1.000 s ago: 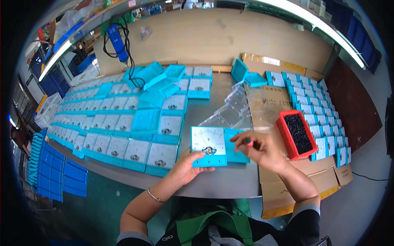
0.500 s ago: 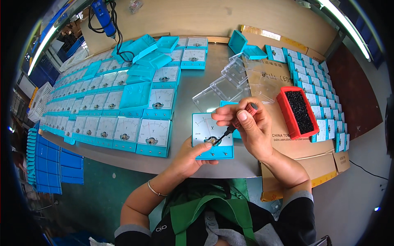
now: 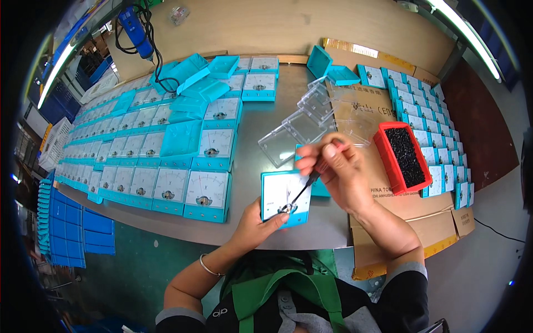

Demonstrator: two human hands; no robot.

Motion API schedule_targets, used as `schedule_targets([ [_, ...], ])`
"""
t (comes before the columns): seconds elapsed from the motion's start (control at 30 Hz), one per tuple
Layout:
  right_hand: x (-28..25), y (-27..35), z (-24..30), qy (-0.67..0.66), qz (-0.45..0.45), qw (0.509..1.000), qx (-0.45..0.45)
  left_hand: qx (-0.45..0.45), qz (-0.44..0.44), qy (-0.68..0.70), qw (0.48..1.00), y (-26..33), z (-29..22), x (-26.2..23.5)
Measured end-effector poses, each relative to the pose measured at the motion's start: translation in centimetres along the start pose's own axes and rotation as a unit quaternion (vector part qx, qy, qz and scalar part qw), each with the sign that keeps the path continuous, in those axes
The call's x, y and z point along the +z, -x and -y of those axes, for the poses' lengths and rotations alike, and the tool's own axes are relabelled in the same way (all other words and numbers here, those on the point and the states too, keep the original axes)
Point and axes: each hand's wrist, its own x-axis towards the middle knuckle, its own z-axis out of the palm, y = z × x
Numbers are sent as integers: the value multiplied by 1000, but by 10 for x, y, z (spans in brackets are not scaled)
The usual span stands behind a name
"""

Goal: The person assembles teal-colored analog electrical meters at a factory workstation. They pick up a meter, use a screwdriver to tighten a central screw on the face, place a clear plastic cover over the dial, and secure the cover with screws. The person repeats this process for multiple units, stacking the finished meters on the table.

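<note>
My left hand (image 3: 256,225) grips the lower left edge of a voltmeter (image 3: 280,188) with a turquoise case and white dial, its thumb beside the metal movement at the bottom of the dial. In my right hand (image 3: 345,175) is a screwdriver (image 3: 314,174) with a red and black handle, tilted down to the left. Its dark shaft reaches the movement; whether the tip sits in a screw is too small to tell. Behind the voltmeter, a turquoise part (image 3: 320,188) is partly hidden by my right hand. Clear plastic covers (image 3: 302,125) lie overlapping just beyond.
A red bin (image 3: 390,161) of small black parts stands on flattened cardboard (image 3: 383,213) at the right. Rows of meters fill the left (image 3: 205,186) and far right (image 3: 413,105). Empty turquoise cases (image 3: 183,139) lie on the left rows. A blue power tool (image 3: 135,33) hangs above.
The voltmeter has tilted and shifted slightly lower, with my left hand moving along. My right hand has turned the screwdriver a little; its fingers are blurred now.
</note>
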Motion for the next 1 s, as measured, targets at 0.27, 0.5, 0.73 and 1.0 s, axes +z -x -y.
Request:
schedule_targets([
  [0.27,-33,-69,-52,737,172,644,-114,-71,47,30,996,12,10,-1],
  [0.5,-69,-99,-60,840,219,474,-147,-76,78,0,994,15,14,-9],
  [0.73,-29,-60,22,587,2,801,-118,24,73,-65,995,22,9,-5],
  [1.0,-42,-3,-19,600,256,745,144,107,245,-285,921,22,-7,22],
])
